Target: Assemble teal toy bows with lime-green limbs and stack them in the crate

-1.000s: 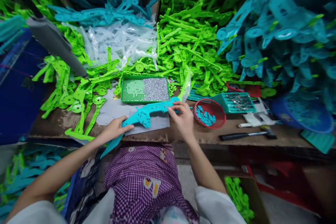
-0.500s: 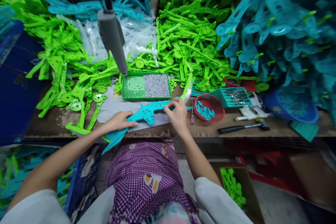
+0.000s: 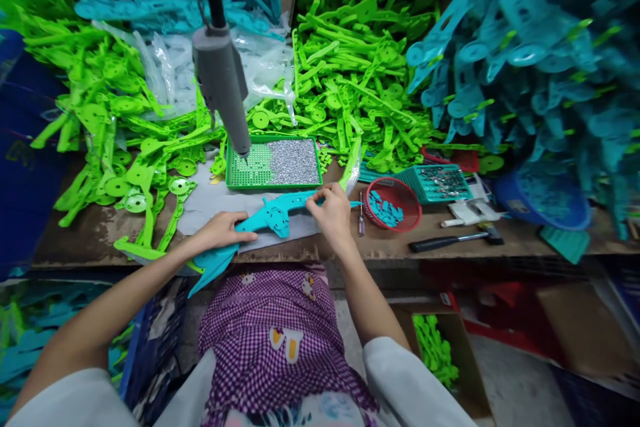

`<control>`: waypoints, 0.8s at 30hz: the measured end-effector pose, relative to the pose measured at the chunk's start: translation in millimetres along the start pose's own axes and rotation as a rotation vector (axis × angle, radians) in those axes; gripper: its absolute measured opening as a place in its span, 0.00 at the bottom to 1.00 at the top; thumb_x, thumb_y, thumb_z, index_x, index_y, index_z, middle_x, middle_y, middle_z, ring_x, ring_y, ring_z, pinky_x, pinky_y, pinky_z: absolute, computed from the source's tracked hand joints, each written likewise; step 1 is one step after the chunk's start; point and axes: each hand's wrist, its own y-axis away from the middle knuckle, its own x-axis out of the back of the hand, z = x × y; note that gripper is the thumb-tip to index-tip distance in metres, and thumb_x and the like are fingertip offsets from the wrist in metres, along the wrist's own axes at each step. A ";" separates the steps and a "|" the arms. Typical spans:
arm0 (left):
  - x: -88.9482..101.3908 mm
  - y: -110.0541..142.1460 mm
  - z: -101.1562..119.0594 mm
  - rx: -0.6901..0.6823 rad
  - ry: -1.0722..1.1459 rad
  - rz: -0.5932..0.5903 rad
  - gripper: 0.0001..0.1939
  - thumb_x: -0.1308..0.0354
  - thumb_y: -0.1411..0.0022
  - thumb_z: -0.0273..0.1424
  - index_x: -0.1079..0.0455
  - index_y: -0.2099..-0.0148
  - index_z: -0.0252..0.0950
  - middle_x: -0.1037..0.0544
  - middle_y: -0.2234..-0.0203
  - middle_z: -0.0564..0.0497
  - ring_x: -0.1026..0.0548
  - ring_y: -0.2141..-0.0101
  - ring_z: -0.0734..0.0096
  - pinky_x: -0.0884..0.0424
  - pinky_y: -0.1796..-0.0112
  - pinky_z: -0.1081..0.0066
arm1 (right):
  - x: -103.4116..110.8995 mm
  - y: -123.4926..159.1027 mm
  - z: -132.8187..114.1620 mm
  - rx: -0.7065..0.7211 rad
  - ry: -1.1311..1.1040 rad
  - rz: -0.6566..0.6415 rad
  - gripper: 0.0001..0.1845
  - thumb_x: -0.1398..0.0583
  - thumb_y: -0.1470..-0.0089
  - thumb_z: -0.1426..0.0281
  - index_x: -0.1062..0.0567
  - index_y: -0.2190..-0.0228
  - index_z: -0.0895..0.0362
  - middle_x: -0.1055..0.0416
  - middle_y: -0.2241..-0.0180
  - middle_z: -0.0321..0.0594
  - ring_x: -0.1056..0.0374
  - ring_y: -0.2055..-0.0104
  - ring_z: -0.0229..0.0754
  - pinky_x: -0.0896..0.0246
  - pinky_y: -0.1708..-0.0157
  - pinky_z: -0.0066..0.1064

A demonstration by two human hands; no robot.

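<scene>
Grey hanging power driver [image 3: 223,80] dangles over the green rectangular perforated plastic tray [image 3: 250,170], hiding part of its far-left edge; small silvery metal pieces [image 3: 294,161] cover the tray's right half; lime-green plastic parts [image 3: 370,93] heap behind and left of it; round red plastic basket [image 3: 411,207] with turquoise bits sits right of it, black-handled hammer [image 3: 435,243] farther right. Long turquoise plastic part [image 3: 277,217] is just on the tray's near side; left hand [image 3: 220,230] clamped round its left portion; right hand [image 3: 331,213] has thumb and forefinger close together at its right end; can't tell if they pinch anything. Counts: one tray, one driver, one basket, one hammer, one purple-handled screwdriver [image 3: 361,225] right of tray; heaped parts overlap too much to count. Worn brown wooden bench [image 3: 385,250]; grey sheet [image 3: 200,213] under tray; open cardboard box [image 3: 473,373] below bench, right of tray.
</scene>
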 end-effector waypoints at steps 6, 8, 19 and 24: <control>0.6 -3.4 -1.7 0.034 -0.031 -0.016 0.23 0.44 0.45 0.52 0.28 0.62 0.36 0.28 0.74 0.54 0.33 0.71 0.70 0.44 0.70 0.73 | -4.5 -5.7 -9.4 -0.056 0.043 -0.034 0.09 0.43 0.49 0.70 0.28 0.79 0.56 0.33 0.64 0.44 0.39 0.57 0.47 0.46 0.60 0.39; 1.2 -4.4 -1.5 0.038 -0.034 -0.013 0.24 0.44 0.46 0.52 0.28 0.61 0.36 0.27 0.72 0.52 0.32 0.71 0.69 0.43 0.70 0.72 | -5.9 -6.7 -12.6 -0.073 0.021 -0.050 0.09 0.43 0.49 0.70 0.27 0.79 0.57 0.32 0.63 0.44 0.39 0.57 0.48 0.45 0.59 0.40; -16.6 62.7 5.5 0.004 -0.036 0.060 0.20 0.49 0.40 0.50 0.37 0.64 0.37 0.33 0.77 0.57 0.33 0.74 0.71 0.39 0.71 0.74 | 117.9 76.3 160.6 -0.534 -0.112 0.839 0.24 0.43 0.49 0.52 0.28 0.63 0.60 0.31 0.63 0.45 0.34 0.61 0.45 0.38 0.55 0.42; -35.6 94.6 4.9 -0.008 -0.249 0.284 0.14 0.52 0.36 0.45 0.37 0.65 0.39 0.32 0.78 0.56 0.30 0.75 0.68 0.38 0.72 0.73 | 128.7 58.5 230.7 -0.809 0.099 0.611 0.24 0.41 0.53 0.53 0.30 0.64 0.60 0.32 0.60 0.54 0.35 0.56 0.53 0.41 0.52 0.46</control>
